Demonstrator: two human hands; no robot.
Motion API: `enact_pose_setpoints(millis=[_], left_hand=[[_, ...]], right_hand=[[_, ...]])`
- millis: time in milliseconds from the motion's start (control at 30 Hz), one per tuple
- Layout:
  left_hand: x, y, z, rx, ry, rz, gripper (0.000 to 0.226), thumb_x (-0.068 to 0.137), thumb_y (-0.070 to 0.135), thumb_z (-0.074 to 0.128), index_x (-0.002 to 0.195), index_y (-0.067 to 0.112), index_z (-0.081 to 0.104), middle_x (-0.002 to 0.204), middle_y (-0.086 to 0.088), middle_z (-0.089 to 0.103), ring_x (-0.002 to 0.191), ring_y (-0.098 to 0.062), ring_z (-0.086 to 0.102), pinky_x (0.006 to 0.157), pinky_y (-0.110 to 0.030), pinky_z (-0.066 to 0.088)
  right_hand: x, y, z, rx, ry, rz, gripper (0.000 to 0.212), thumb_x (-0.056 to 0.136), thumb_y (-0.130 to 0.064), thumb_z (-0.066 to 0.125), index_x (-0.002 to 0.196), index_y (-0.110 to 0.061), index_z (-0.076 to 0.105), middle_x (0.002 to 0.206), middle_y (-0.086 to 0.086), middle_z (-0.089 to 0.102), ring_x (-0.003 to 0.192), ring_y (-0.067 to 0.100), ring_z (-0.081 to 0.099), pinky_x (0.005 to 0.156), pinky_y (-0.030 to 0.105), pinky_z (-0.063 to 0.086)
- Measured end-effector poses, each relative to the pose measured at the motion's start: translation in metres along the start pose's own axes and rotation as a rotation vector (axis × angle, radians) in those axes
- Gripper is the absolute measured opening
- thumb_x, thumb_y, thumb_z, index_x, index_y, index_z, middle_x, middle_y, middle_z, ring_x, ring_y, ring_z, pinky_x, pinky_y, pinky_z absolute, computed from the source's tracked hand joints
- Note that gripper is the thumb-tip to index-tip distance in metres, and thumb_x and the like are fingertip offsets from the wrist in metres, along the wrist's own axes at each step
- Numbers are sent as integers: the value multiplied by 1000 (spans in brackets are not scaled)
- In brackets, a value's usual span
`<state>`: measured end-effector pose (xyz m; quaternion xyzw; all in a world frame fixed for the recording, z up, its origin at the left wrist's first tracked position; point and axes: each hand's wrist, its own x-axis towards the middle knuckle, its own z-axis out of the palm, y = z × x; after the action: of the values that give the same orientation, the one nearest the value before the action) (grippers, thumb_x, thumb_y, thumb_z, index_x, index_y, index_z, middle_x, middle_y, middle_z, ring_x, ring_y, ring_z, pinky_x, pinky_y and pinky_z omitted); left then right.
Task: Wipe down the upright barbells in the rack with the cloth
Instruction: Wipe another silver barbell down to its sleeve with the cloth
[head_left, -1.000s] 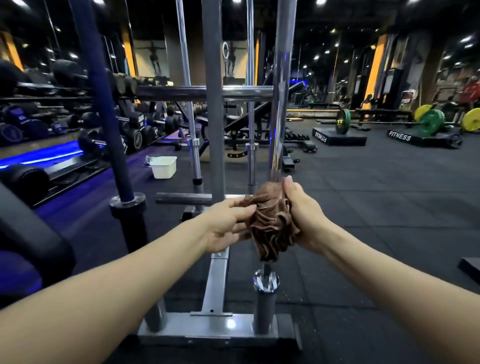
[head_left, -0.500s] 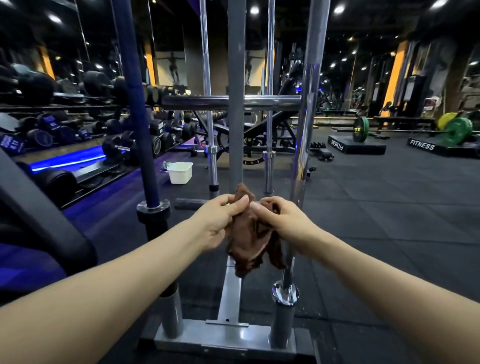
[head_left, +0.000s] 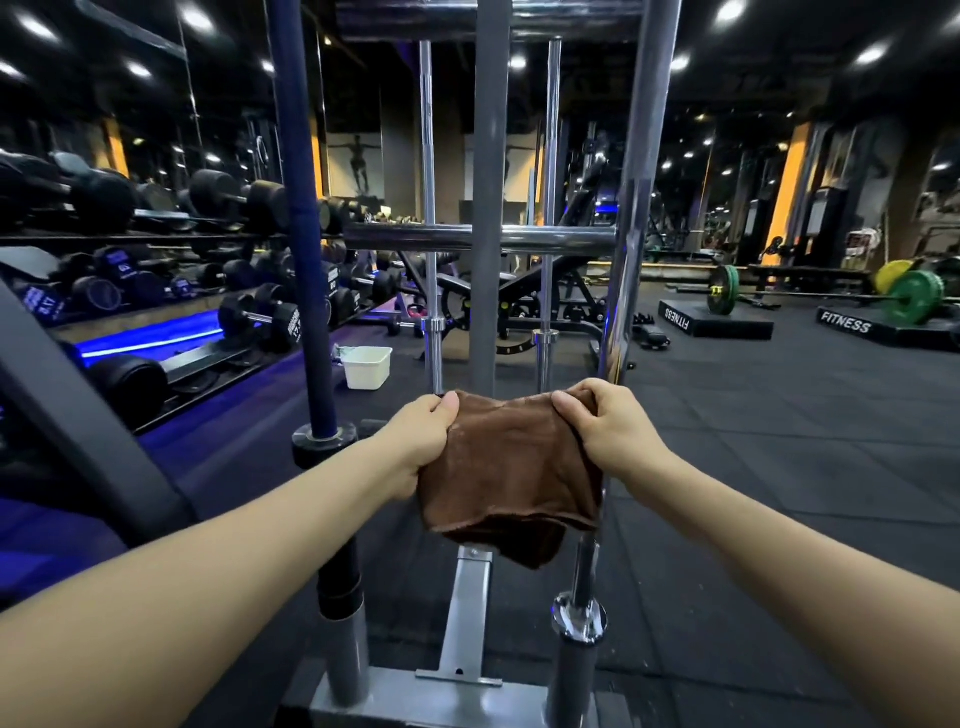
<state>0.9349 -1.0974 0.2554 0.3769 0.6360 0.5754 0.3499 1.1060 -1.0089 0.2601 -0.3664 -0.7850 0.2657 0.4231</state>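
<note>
Pinched at its upper corners, the brown cloth (head_left: 511, 462) is held spread between the left hand (head_left: 421, 441) and right hand (head_left: 608, 431). Behind the right grip a chrome barbell (head_left: 631, 260) stands upright in the rack (head_left: 488, 208); beyond the left grip, a blue barbell (head_left: 304, 260).

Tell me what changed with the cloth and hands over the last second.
The brown cloth came off the chrome barbell, where it was bunched around the shaft a second ago, and is now spread out flat between both hands. The left hand and right hand moved apart and each grips an upper corner. The barbells, including the blue barbell, stayed upright in the rack.
</note>
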Motion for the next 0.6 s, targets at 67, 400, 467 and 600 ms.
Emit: enact_pose_setpoints(millis=[67,400,467,600], left_hand=[[-2,5,1,-10,2,-18,35,102,37,35,86,14,55,79,-7,59,64,-19,55,60,-26,47],[-4,59,11,34,-227,227,63,80,51,55,103,-7,60,90,-20,59,77,-27,57,69,-34,48],[-6,78,7,45,-360,229,50,70,46,61,95,3,59,87,-12,64,72,-20,62,64,-30,53],[-3,102,6,256,-545,184,33,71,15,77,100,13,62,90,-1,68,83,-15,65,80,-30,51]], right_hand=[[-1,-2,0,-90,-36,-8,15,92,-28,60,86,-14,59,81,-2,59,81,15,53,67,22,33],[3,-50,-25,306,-431,-24,48,65,-36,75,104,-9,65,100,4,70,89,14,65,90,34,49],[11,-56,-41,332,-384,41,49,67,-35,74,99,1,67,94,18,70,82,22,63,84,40,51],[27,-65,-77,340,-242,108,53,79,-36,69,104,11,63,100,29,67,81,29,61,80,44,51]])
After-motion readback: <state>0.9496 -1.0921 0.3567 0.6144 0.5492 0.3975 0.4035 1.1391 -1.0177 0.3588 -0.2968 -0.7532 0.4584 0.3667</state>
